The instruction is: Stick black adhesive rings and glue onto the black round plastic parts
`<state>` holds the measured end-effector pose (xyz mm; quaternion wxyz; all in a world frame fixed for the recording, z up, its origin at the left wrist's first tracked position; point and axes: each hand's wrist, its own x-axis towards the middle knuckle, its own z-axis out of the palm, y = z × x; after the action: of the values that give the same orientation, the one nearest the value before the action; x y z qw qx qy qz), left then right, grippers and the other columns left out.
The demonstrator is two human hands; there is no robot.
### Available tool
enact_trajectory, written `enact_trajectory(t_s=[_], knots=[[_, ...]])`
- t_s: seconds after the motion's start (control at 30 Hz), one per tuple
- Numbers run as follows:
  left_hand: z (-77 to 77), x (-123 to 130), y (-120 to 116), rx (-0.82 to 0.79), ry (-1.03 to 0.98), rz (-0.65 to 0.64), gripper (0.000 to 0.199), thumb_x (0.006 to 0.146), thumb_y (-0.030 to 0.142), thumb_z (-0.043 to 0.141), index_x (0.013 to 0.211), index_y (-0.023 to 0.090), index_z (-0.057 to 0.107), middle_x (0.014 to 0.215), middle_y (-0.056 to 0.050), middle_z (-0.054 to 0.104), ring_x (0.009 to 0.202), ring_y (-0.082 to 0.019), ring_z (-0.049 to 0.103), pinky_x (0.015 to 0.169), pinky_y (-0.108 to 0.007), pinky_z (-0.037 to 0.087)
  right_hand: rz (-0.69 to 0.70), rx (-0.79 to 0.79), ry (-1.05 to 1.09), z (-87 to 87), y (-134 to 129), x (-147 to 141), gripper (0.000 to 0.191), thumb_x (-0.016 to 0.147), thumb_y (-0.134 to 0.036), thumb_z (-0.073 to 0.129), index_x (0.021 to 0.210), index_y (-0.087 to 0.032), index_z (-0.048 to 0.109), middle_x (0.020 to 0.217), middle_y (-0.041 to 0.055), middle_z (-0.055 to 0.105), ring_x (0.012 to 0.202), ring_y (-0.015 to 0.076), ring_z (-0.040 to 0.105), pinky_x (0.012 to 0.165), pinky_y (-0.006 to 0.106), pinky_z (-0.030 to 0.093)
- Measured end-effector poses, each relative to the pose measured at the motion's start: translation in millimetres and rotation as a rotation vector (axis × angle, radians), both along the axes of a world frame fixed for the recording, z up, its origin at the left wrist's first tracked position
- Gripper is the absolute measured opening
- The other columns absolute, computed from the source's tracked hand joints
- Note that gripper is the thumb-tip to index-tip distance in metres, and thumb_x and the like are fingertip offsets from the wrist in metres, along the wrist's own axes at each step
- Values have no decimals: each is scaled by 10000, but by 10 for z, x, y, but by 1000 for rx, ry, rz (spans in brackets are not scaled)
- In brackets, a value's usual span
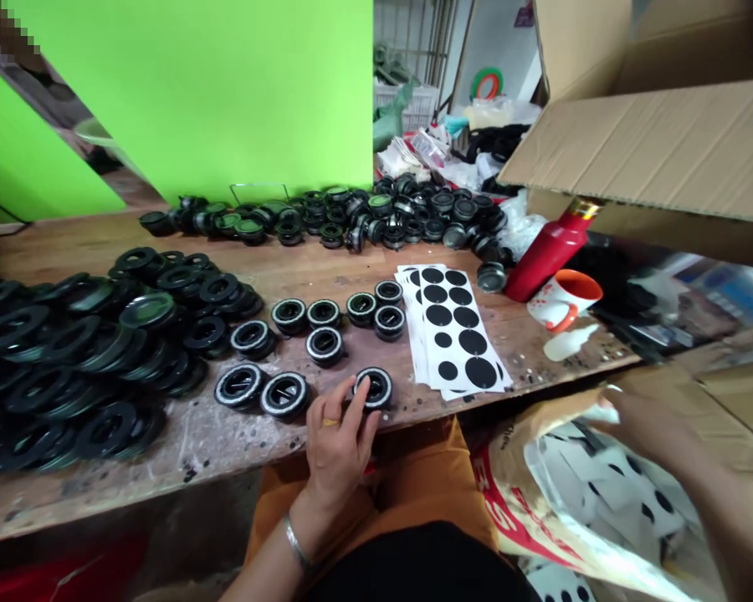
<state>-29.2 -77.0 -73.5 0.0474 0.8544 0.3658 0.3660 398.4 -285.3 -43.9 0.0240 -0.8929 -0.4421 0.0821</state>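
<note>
My left hand (339,435), with a yellow ring and a silver bracelet, has its thumb and fingers closed about the left side of a round black part (376,387) with a pale ring on top. This part sits near the table's front edge. Two similar pale-ringed parts (284,396) stand just left of it, and several more are behind. My right hand (621,414) is at the rim of an open sack (508,493). Motion blurs its fingers, and something small and white shows at the tips. White scraps with black dots (602,477) fill the sack.
Sticker sheets with black circles (461,334) lie right of the parts. Beyond them are an orange-white mug (555,301), a small white bottle (568,343), a red bottle (552,251) and a cardboard box (653,142). Piles of black rings (94,343) cover the left; more parts (407,213) line the back.
</note>
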Motion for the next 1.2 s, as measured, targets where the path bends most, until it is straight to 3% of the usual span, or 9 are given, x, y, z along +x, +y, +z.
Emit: enact_trajectory(t_s=[0.2, 0.3, 0.43, 0.53, 0.63, 0.7, 0.87, 1.0, 1.2], knots=[[-52, 32, 9, 31, 51, 24, 654, 846, 248, 642, 1445, 247, 377, 1307, -140, 523, 1074, -299, 518, 964, -464, 403, 163, -15, 492, -69, 353, -560, 129, 790, -328, 563, 708, -232, 590, 728, 48, 678, 696, 232, 634, 643, 337, 464], [-36, 40, 13, 24, 41, 17, 640, 857, 257, 622, 1442, 216, 365, 1292, -148, 528, 1097, -304, 511, 972, -468, 397, 163, 119, 595, 7, 435, -755, 210, 842, -409, 541, 768, -220, 595, 728, 23, 657, 698, 201, 617, 623, 297, 461], [109, 35, -37, -30, -87, 29, 531, 873, 247, 584, 1375, 194, 419, 1264, -146, 514, 1156, -297, 486, 1017, -493, 377, 121, 445, 633, 146, 622, -933, 241, 838, -444, 578, 856, -208, 627, 800, 44, 656, 729, 197, 605, 652, 299, 473], [303, 134, -135, -49, -172, -66, 386, 857, 194, 587, 1235, 221, 516, 1216, -112, 527, 1167, -273, 498, 1036, -489, 393, 225, 530, 517, 157, 844, -968, 199, 844, -391, 564, 865, -208, 640, 831, 56, 641, 732, 197, 593, 664, 315, 474], [458, 430, -225, -118, -67, -384, 306, 879, 173, 558, 1180, 223, 547, 1231, -97, 558, 1222, -243, 494, 1058, -445, 417, 312, 508, 420, 119, 1089, -958, 161, 832, -341, 559, 902, -216, 633, 841, 47, 635, 743, 197, 590, 689, 323, 479], [479, 702, -235, -184, 74, -512, 332, 919, 217, 518, 1250, 197, 520, 1330, -114, 533, 1310, -238, 433, 1083, -429, 408, 329, 465, 381, 112, 1238, -961, 156, 789, -296, 591, 926, -227, 617, 859, 33, 645, 778, 200, 603, 726, 323, 482], [310, 1205, -105, -149, 358, -460, 442, 970, 311, 439, 1364, 110, 439, 1447, -129, 454, 1386, -251, 349, 1130, -432, 337, 325, 253, 329, 194, 1492, -1004, 192, 681, -166, 639, 851, -232, 576, 784, 8, 652, 732, 192, 614, 689, 293, 465], [228, 1278, -60, -86, 503, -429, 465, 985, 301, 394, 1399, 89, 405, 1482, -121, 410, 1370, -267, 367, 1114, -414, 334, 321, 140, 348, 264, 1581, -1001, 199, 643, -119, 630, 765, -227, 516, 701, -10, 609, 668, 176, 589, 614, 267, 430], [231, 1289, -89, -69, 512, -390, 441, 974, 304, 422, 1376, 124, 446, 1466, -95, 438, 1319, -257, 416, 1053, -392, 374, 314, 96, 408, 295, 1600, -992, 161, 646, -124, 608, 752, -224, 537, 665, -26, 592, 625, 161, 557, 563, 256, 394]])
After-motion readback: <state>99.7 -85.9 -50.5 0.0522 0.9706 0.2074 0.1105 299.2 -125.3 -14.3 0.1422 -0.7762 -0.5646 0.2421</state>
